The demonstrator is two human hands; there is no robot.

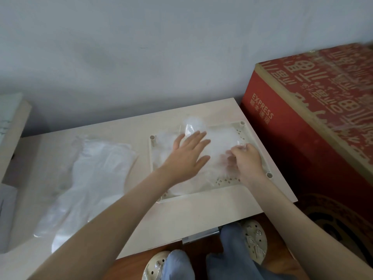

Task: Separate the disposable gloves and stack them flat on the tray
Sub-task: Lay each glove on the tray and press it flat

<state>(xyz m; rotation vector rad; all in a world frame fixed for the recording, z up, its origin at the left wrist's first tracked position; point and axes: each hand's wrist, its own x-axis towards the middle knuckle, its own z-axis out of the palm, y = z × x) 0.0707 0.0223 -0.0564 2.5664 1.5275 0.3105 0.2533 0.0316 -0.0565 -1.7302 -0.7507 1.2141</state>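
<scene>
Soft, flat light, rather dim — the wall (141,47) is grey and mottled, with a dark band of shadow where it meets the far edge of the table (113,128). The gloves (222,138) on the tray (201,196) glare white, their detail washed out. The right hand (245,158) is motion-blurred; the box (302,128) smears at the right edge — lines bow there.

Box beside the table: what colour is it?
The box is red with gold lettering; head view.
</scene>
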